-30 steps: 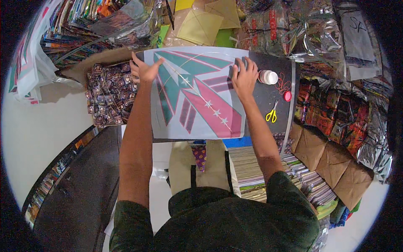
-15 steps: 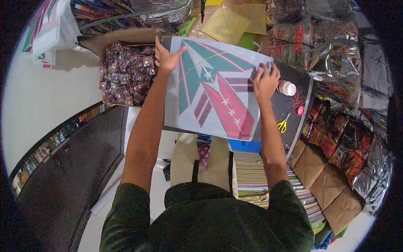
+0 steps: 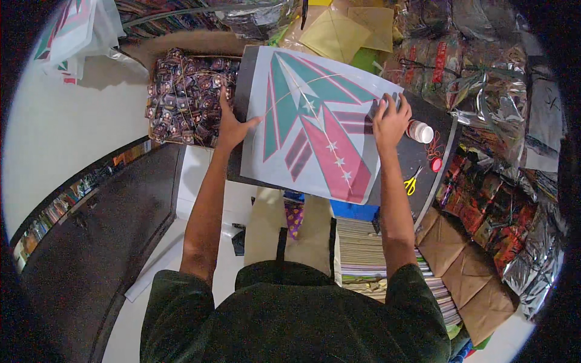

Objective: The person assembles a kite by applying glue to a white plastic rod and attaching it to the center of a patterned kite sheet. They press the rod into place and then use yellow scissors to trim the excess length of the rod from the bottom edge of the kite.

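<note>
Lg white sheet of thin translucent material w/ green, pink & dark striped panels lies spread on the dark flat work surface, a bit askew, in front of the person & btwn both hands. Thin pale straight stick runs down the pattern's middle, past 4 white stars; 2nd thin pale curved stick arcs across the upper part.

L hand is at the sheet's L edge: thumb stretched out to the edge, fingers pointing up & well apart from thumb, so grip is spread, nothing pinched. Can't tell if thumb tip presses down. Just beyond those fingers: open brown cardboard box of small dark printed packets.

R hand is on the sheet's R edge, nr the upper corner: fingers bent, a little apart, tips down at the edge. Can't tell if thumb & fingers pinch it, thumb's underside is hidden.

Just R of that hand: small white round jar w/ pinkish label, then loose tangle of thin red string, round red cap & scissors w/ yellow handles, blades pointing up & away. Flat yellow square sheets lie past the far edge
</note>
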`<control>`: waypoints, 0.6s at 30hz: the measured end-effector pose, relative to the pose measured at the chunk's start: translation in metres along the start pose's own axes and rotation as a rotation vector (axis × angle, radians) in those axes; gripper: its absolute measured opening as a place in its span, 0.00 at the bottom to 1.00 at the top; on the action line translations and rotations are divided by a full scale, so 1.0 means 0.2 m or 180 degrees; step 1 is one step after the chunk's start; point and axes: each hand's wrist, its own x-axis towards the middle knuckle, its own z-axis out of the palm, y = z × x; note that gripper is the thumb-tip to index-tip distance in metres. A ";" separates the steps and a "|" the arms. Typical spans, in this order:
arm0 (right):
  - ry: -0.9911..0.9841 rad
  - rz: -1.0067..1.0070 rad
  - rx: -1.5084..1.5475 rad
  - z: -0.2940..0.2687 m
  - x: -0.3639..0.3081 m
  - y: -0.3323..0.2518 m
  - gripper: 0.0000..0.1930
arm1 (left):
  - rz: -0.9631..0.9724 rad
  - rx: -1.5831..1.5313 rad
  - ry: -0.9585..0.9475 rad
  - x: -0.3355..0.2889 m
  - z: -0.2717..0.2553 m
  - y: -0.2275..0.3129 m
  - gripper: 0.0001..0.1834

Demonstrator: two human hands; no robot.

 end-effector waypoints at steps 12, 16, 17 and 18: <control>0.0034 0.0025 -0.0090 0.04 -0.03 0.02 0.15 | -0.0145 0.0148 0.0126 -0.03 0.00 -0.07 0.69; 0.0090 -0.0120 0.0067 0.05 -0.04 0.05 0.15 | 0.0064 0.0316 0.0171 -0.02 0.01 -0.10 0.69; 0.0117 -0.0115 0.0107 0.06 -0.05 0.05 0.15 | 0.0168 0.0345 0.0175 -0.02 0.01 -0.11 0.68; 0.0144 -0.0109 0.0148 0.06 -0.06 0.06 0.16 | 0.0272 0.0374 0.0178 -0.02 0.01 -0.11 0.68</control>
